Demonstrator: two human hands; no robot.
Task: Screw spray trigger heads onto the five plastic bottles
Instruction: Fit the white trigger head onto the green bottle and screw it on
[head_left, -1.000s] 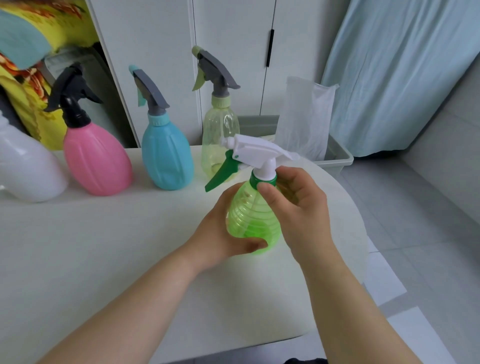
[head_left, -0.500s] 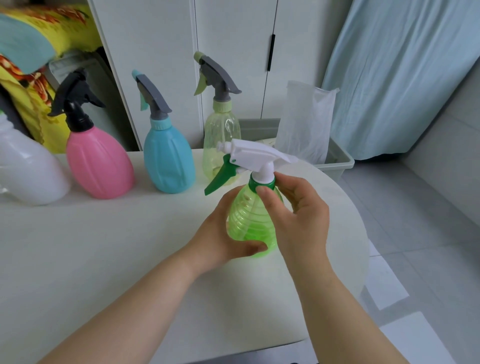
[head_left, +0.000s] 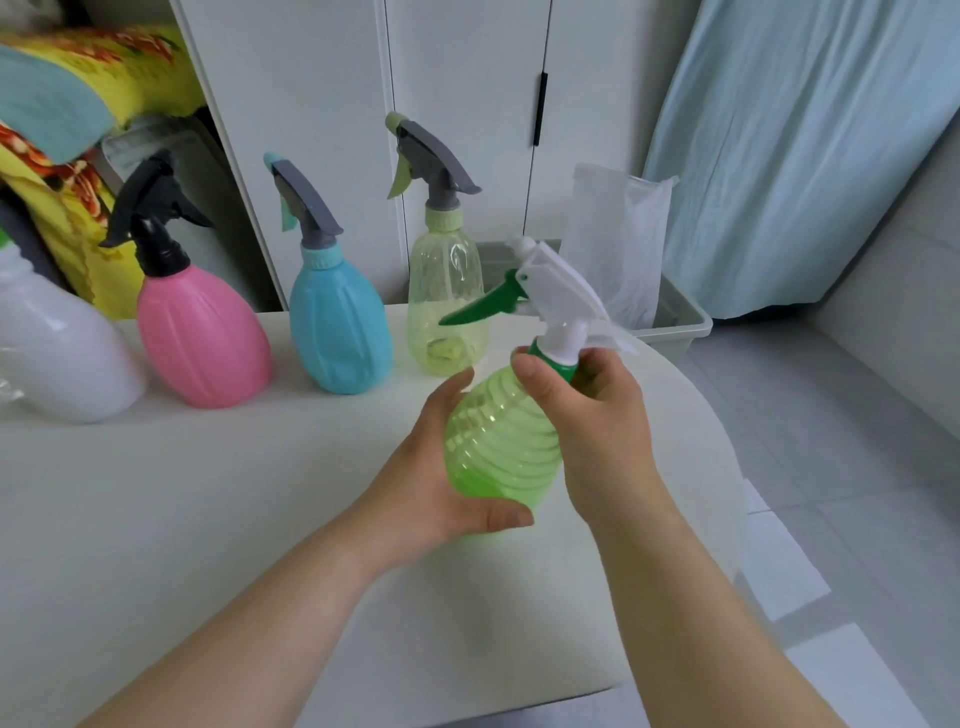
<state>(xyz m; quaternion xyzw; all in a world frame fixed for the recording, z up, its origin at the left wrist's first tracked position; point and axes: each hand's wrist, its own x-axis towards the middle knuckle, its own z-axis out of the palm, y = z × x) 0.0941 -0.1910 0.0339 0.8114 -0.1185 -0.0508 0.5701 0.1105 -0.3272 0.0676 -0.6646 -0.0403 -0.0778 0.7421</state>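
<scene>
3 bottles along the far edge of the table (head_left: 156, 519) already wear their heads: the pink bottle (head_left: 202, 338), the blue bottle (head_left: 337, 327) and the pale yellow bottle (head_left: 447, 306). A white bottle (head_left: 57, 358) sits at the far left edge, its top cut off from view. The green bottle (head_left: 501, 441) is held tilted above the table near its right edge, the left hand (head_left: 441, 467) cupped around its belly, the right hand (head_left: 597, 415) pinching the green collar (head_left: 558, 366) under the white trigger head (head_left: 558, 291). The risk, as I judge it: the tilt may let the collar start crooked and cross-thread, or the smooth ribbed body may spin in the palm.
</scene>
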